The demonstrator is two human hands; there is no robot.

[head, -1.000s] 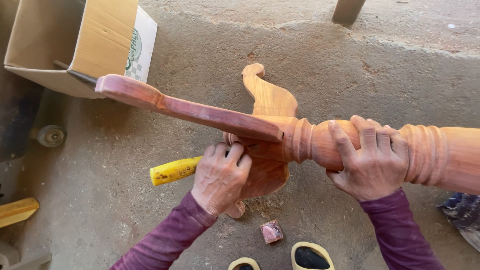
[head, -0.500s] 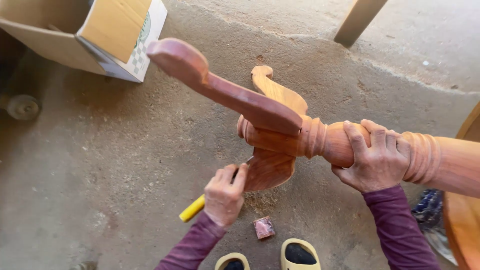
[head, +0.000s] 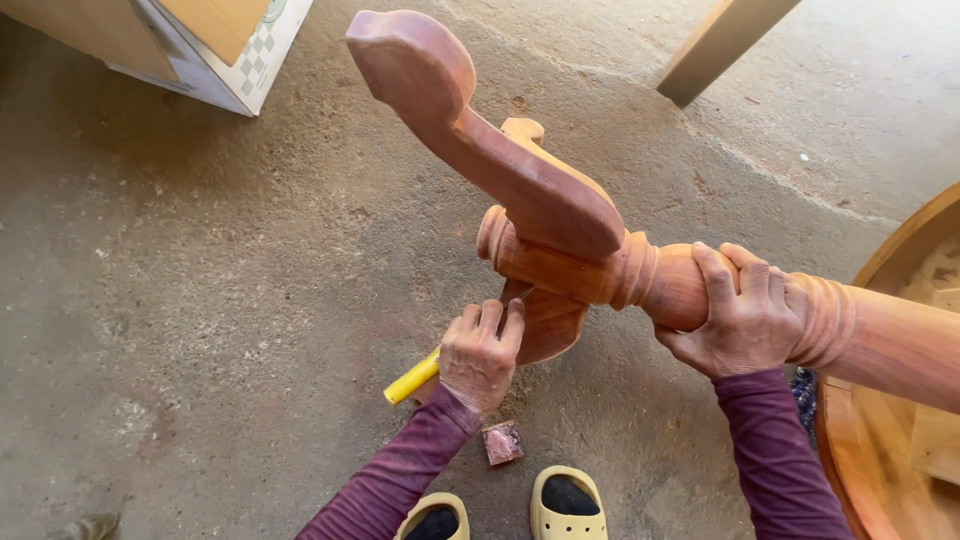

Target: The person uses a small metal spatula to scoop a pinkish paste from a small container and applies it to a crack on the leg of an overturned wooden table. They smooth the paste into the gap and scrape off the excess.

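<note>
A reddish turned wooden pedestal (head: 880, 335) lies on its side, its curved legs (head: 470, 130) sticking out at the left end. My right hand (head: 745, 312) wraps over the round column near the ringed turning. Lower down, my left hand (head: 480, 355) grips a yellow-handled tool (head: 412, 379) and presses its hidden tip against the underside leg (head: 545, 325). Both of my arms wear purple sleeves.
A cardboard box (head: 215, 45) stands at the top left on the concrete floor. A small reddish block (head: 502, 442) lies by my yellow slippers (head: 567, 502). A round wooden tabletop (head: 900, 440) fills the right edge. A pale wooden post (head: 720, 45) leans at the top.
The view has moved in closer and the pedestal's upper leg now swings up toward me. My left hand dropped from the joint to the lower leg and holds the yellow tool.
</note>
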